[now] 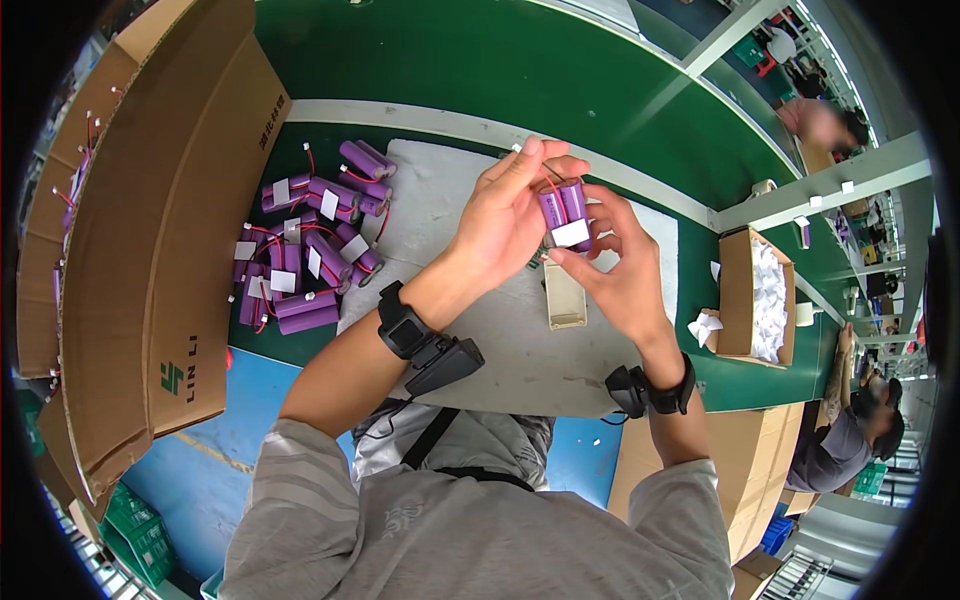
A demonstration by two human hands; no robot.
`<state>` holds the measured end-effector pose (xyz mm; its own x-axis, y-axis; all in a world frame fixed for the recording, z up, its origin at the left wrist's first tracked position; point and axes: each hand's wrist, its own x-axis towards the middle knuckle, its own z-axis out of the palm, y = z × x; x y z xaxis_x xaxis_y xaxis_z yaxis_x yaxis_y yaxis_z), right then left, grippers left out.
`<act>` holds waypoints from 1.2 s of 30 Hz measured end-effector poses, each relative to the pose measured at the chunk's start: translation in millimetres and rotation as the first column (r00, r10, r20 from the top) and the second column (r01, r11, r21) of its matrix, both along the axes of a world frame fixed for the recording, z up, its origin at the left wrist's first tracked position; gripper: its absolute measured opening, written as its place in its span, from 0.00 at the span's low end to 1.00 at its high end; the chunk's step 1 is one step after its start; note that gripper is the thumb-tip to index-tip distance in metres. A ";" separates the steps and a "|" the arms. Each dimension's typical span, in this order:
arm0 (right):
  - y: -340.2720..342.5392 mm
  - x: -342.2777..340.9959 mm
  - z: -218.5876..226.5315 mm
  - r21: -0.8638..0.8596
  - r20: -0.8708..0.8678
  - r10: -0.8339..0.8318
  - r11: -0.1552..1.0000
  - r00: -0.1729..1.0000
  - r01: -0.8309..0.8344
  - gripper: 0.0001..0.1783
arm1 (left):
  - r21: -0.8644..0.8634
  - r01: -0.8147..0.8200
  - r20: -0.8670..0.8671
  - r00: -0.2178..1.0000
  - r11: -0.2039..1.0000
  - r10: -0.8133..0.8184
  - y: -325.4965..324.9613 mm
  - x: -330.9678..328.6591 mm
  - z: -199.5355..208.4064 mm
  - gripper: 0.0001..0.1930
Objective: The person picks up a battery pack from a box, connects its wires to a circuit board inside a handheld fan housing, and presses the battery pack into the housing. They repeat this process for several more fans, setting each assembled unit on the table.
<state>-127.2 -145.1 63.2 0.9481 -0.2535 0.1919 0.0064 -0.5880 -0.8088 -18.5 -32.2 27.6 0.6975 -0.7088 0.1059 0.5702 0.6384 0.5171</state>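
A tall brown cardboard box stands beside purple cylindrical battery packs with red wires, piled on the green tabletop. The left hand curls beside a raised purple two-cell pack; whether that grip is clenched cannot be told. Beneath, a beige rectangular case lies on a grey mat. The right hand's grip grasps the pack. Farther right, an open brown carton holds white paper.

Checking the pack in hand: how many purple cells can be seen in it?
2: the left cell, nearer the left hand, and the right cell beside it, nearer the right hand. Others may be hidden behind them.
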 end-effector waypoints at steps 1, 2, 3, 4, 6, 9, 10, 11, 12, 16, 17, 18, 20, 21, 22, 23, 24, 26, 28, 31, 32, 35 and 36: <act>-1.4 0.9 -6.3 0.032 0.017 0.011 0.999 1.000 -0.012 0.30 | 0.022 -0.011 0.033 0.999 1.000 0.010 0.1 0.8 -1.6 0.21; -2.9 1.6 -11.5 0.063 0.035 0.016 0.998 0.999 -0.018 0.31 | 0.023 -0.013 0.032 0.999 1.000 0.012 0.2 0.3 1.0 0.21; -5.8 2.6 -16.2 0.065 0.034 0.018 0.998 0.999 -0.020 0.31 | 0.054 -0.044 0.071 0.997 0.998 0.041 -0.1 -1.5 3.8 0.21; -10.4 3.2 -21.2 0.144 0.088 0.047 0.988 0.995 -0.059 0.30 | 0.085 -0.076 0.110 0.992 0.993 0.067 -0.3 -3.6 7.1 0.21; -16.3 5.3 -27.9 0.301 0.198 0.091 0.942 0.976 -0.149 0.30 | 0.125 -0.114 0.147 0.985 0.986 0.095 2.1 -4.9 9.1 0.20; -19.3 1.4 -33.1 0.392 0.204 0.186 0.884 0.961 -0.254 0.32 | 0.258 -0.400 0.564 0.801 0.879 0.199 8.6 -2.3 7.6 0.17; -18.2 -0.7 -34.1 0.437 0.211 0.230 0.847 0.950 -0.303 0.32 | 0.271 -0.400 0.562 0.804 0.876 0.193 9.4 -2.6 8.3 0.17; -17.3 -2.8 -34.8 0.449 0.210 0.227 0.842 0.951 -0.300 0.32 | 0.280 -0.432 0.587 0.783 0.857 0.203 9.7 -2.9 9.5 0.17; -16.4 -5.4 -34.7 0.457 0.205 0.256 0.829 0.945 -0.323 0.32 | 0.288 -0.463 0.613 0.762 0.838 0.211 9.6 -3.1 10.6 0.17; -17.7 -10.2 -38.2 0.474 0.193 0.308 0.802 0.932 -0.364 0.33 | 0.294 -0.500 0.645 0.733 0.815 0.217 9.3 -2.6 9.7 0.18; -18.9 -10.2 -39.1 0.466 0.187 0.316 0.805 0.930 -0.368 0.33 | 0.286 -0.505 0.649 0.727 0.814 0.223 8.6 -2.8 9.1 0.19; -20.0 -10.6 -39.5 0.457 0.182 0.324 0.808 0.928 -0.372 0.33 | 0.292 -0.498 0.649 0.730 0.816 0.213 7.1 -3.4 8.0 0.19; -21.6 -12.1 -38.3 0.424 0.152 0.333 0.828 0.930 -0.366 0.32 | 0.270 -0.503 0.641 0.731 0.821 0.236 4.9 -4.1 4.5 0.15; -22.1 -12.5 -37.9 0.386 0.121 0.349 0.846 0.929 -0.368 0.32 | 0.259 -0.507 0.636 0.730 0.822 0.250 4.5 -4.6 4.1 0.13; -22.6 -12.8 -38.2 0.345 0.089 0.365 0.861 0.927 -0.372 0.31 | 0.262 -0.504 0.637 0.731 0.823 0.245 4.3 -5.3 3.9 0.13; -23.3 -12.6 -39.7 0.348 0.090 0.362 0.861 0.928 -0.370 0.31 | 0.268 -0.502 0.633 0.735 0.822 0.243 4.4 -5.8 4.2 0.13; -24.1 -12.1 -41.7 0.309 0.104 0.366 0.872 0.925 -0.380 0.31 | 0.273 -0.501 0.629 0.738 0.821 0.242 4.6 -6.3 5.1 0.13; -25.1 -12.2 -43.3 0.223 0.129 0.376 0.891 0.918 -0.396 0.31 | 0.276 -0.499 0.625 0.743 0.822 0.241 4.8 -7.1 5.9 0.13; -20.6 -12.6 -43.4 0.280 0.123 0.346 0.887 0.930 -0.367 0.30 | 0.283 -0.502 0.630 0.740 0.817 0.236 5.3 -6.9 5.2 0.13; -10.6 -11.3 -43.6 0.393 0.107 0.295 0.864 0.949 -0.313 0.28 | 0.266 -0.520 0.632 0.730 0.812 0.260 4.9 -8.4 2.3 0.12; -7.8 -11.1 -43.2 0.411 0.106 0.270 0.864 0.957 -0.290 0.27 | 0.246 -0.534 0.630 0.722 0.809 0.285 4.0 -9.3 1.1 0.12; -3.5 -11.5 -41.1 0.448 0.103 0.218 0.861 0.970 -0.241 0.26 | 0.215 -0.569 0.644 0.694 0.794 0.323 4.0 -12.4 0.9 0.12; -3.2 -11.9 -39.9 0.450 0.092 0.221 0.860 0.971 -0.239 0.25 | 0.204 -0.588 0.659 0.674 0.783 0.334 4.1 -14.0 1.0 0.12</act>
